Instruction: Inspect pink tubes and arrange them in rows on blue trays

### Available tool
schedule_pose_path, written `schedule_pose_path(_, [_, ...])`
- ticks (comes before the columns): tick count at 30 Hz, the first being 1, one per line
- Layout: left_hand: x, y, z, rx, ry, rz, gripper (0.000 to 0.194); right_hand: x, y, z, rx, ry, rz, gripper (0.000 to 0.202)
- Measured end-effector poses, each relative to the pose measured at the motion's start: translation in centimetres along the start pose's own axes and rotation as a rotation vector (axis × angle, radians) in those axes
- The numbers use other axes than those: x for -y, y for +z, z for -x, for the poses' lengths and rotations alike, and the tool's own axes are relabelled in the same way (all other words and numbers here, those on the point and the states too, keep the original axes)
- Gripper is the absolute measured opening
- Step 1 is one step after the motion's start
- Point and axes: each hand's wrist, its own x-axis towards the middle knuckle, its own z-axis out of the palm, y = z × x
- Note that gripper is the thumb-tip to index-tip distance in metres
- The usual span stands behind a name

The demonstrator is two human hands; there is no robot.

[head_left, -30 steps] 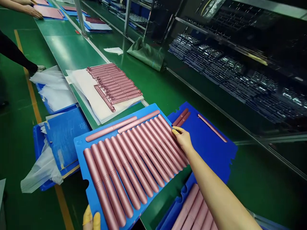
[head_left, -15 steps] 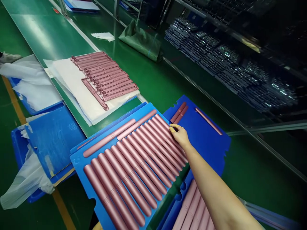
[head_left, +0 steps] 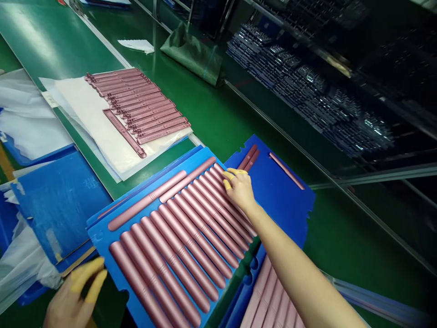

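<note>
Bare desk (head_left: pixel 51 50) gives free passage beyond the sheets (head_left: pixel 82 105); between sheets and tray (head_left: pixel 102 241) only a narrow strip is open; the board (head_left: pixel 280 196) crowds the tray's right.

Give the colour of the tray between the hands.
The tray is bright blue; it shows best in the head view.

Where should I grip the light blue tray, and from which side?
Probably at opposite edges, left hand and right hand each from its own side: the tray is flat, rods cover its middle, and its left edge is bare and notched.
</note>
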Motion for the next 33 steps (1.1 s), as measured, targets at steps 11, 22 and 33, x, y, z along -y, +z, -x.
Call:
schedule_pose_path(11, [-3.0,4.5,-11.2,0.090,0.599,-0.563,0.044,7.9,2.1,-6.3,0.356,-0.386,0.211,0.035])
schedule_pose_path(22, [-6.8,5.9,-12.7,0.003,0.738,-0.492,0.042,3.8,-2.5,-3.8,0.094,-0.288,0.186,0.028])
schedule_pose_path(33, [-8.3,6.1,-16.5,0.489,0.437,-0.594,0.024,0.9,-6.3,16.0,-0.238,0.270,-0.051,0.035])
